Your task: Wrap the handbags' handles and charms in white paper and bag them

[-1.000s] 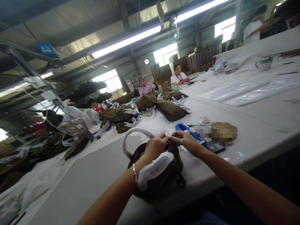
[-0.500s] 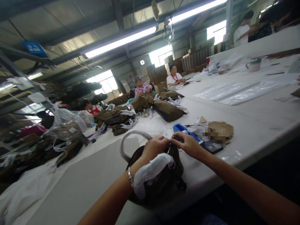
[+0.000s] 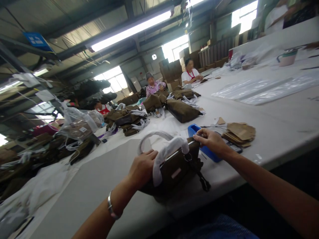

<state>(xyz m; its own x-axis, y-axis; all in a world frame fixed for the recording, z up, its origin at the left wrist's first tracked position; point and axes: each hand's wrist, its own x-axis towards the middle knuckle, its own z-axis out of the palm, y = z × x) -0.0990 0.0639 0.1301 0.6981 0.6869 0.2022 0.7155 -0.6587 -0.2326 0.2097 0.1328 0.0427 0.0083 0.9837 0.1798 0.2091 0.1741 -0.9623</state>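
A dark olive handbag [image 3: 174, 174] stands upright at the table's near edge, its handles [image 3: 171, 151] wrapped in white padding. A metal zip runs along its top, and a dark strap with a clip [image 3: 204, 182] hangs from the right side. My left hand [image 3: 144, 167], with a silver bangle at the wrist, is closed at the left end of the zip; its fingertips are partly hidden behind the front handle. With thumb and fingers, my right hand [image 3: 210, 141] pinches the top right corner of the bag.
Right of the bag lie a blue tape dispenser [image 3: 193, 129] and a stack of brown paper pieces [image 3: 240, 132]. More olive bags [image 3: 183, 109] are heaped farther back. Clear plastic sheets [image 3: 249, 91] and a mug [image 3: 287, 58] lie right. Co-workers [image 3: 190, 74] sit across the table.
My left hand has moved left along the bag's top, away from my right hand. The zip line and a small front label now show. My right hand still grips the right corner.
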